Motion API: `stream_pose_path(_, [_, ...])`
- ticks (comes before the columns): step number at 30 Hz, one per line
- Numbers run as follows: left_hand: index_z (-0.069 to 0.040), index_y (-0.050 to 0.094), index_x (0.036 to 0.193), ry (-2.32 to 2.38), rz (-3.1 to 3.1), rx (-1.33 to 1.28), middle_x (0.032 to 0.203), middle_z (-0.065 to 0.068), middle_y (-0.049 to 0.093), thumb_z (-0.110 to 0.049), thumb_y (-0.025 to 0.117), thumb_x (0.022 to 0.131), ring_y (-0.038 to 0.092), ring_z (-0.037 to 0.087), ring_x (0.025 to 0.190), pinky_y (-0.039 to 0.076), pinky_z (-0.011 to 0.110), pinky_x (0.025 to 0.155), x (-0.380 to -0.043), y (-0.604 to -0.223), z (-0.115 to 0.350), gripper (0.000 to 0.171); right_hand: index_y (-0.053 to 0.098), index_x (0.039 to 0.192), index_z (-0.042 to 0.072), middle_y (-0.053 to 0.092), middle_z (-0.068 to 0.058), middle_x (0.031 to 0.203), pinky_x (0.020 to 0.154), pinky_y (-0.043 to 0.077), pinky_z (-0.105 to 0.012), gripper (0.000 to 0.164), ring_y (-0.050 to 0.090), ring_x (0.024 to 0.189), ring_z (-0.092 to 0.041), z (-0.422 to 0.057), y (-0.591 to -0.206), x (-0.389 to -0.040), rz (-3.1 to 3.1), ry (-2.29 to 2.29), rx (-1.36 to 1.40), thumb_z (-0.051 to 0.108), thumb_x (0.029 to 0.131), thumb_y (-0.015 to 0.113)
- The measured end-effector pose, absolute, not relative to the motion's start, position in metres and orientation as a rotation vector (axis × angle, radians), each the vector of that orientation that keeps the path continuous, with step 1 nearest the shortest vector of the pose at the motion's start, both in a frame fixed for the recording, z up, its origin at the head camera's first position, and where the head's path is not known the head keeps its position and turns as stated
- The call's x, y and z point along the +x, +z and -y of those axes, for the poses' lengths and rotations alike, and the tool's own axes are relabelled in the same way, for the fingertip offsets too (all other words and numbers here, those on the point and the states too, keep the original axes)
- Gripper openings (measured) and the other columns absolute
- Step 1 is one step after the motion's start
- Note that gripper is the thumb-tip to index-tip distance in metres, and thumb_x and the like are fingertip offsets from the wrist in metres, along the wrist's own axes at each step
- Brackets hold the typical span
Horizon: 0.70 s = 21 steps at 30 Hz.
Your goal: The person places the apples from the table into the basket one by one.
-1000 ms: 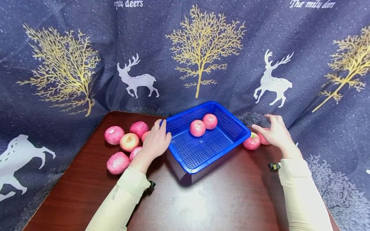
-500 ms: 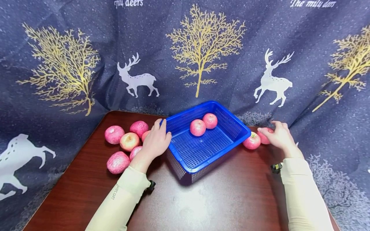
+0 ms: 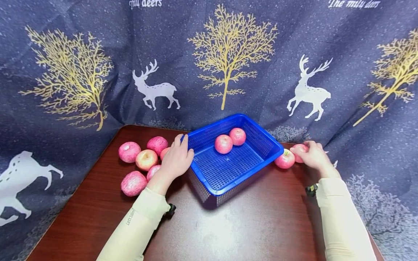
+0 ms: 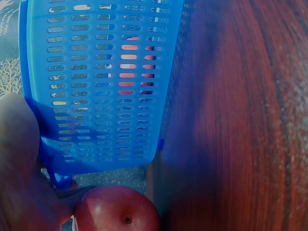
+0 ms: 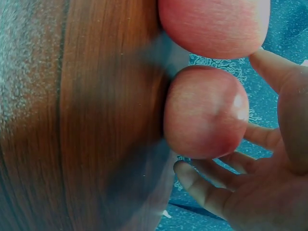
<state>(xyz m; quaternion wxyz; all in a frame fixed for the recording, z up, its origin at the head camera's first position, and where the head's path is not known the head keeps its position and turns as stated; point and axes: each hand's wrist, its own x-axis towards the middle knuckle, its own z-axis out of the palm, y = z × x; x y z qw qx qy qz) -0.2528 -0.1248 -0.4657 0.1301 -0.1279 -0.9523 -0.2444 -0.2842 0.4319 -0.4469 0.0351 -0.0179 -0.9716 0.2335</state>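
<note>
A blue plastic basket stands at the middle of the table with two red apples inside, one beside the other. My left hand grips its left rim, and an apple lies close below that hand in the left wrist view. Right of the basket, my right hand reaches round the outer apple. Its fingers are bent behind and beneath that apple, and the thumb shows a gap from it in the right wrist view. Another apple sits alongside, between it and the basket.
Several apples, one of them yellowish, lie on the left of the brown wooden table; my left hand partly hides some. A dark blue curtain with deer and trees hangs close behind the table's back edge.
My right hand has come down and drawn in round the outer right apple, its fingers nearer together than before. The left hand and the basket have not moved.
</note>
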Motion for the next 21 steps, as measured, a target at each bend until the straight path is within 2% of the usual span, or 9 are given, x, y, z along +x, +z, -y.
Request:
stream_pose_path(6, [0.009,0.042,0.165,-0.707,2.755,-0.369,0.168,0.032,0.039,-0.03,0.052,0.111,0.054,0.048,0.145,0.05,0.062,0.111,-0.252,-0.465,0.124,0.068,0.039,0.155,-0.021,0.043,-0.053,0.145,0.112,0.04,-0.076,0.097,0.048,0.134,-0.066,-0.436,-0.453,-0.29,3.0,0.706,-0.056,0.06,0.107,0.063])
stream_pose_path(7, [0.011,0.042,0.164,-0.71,2.775,-0.358,0.167,0.033,0.039,-0.026,0.055,0.109,0.054,0.05,0.144,0.05,0.064,0.111,-0.247,-0.458,0.121,0.067,0.04,0.154,-0.02,0.043,-0.053,0.144,0.112,0.04,-0.075,0.097,0.048,0.134,-0.066,-0.436,-0.454,-0.291,3.0,0.707,-0.053,0.06,0.106,0.063])
stream_pose_path(12, [0.01,0.042,0.165,-0.715,2.785,-0.354,0.168,0.032,0.038,-0.026,0.055,0.11,0.053,0.05,0.145,0.05,0.064,0.111,-0.249,-0.46,0.122,0.067,0.042,0.152,-0.021,0.049,-0.052,0.14,0.11,0.042,-0.074,0.094,0.053,0.131,-0.066,-0.438,-0.454,-0.296,3.013,0.689,-0.035,0.058,0.106,0.065])
stream_pose_path(17, [0.007,0.046,0.163,-0.701,2.745,-0.353,0.166,0.029,0.043,-0.03,0.054,0.107,0.057,0.049,0.14,0.052,0.065,0.105,-0.254,-0.47,0.123,0.068,0.042,0.15,-0.024,0.051,-0.053,0.137,0.11,0.044,-0.073,0.094,0.052,0.13,-0.067,-0.439,-0.455,-0.3,3.047,0.655,-0.028,0.056,0.106,0.065])
stream_pose_path(21, [0.009,0.044,0.164,-0.732,2.751,-0.36,0.167,0.031,0.041,-0.029,0.053,0.109,0.055,0.05,0.142,0.05,0.065,0.109,-0.25,-0.465,0.122,0.068,0.043,0.148,-0.024,0.055,-0.053,0.135,0.108,0.046,-0.072,0.094,0.055,0.127,-0.066,-0.44,-0.456,-0.303,3.057,0.639,-0.028,0.056,0.106,0.065])
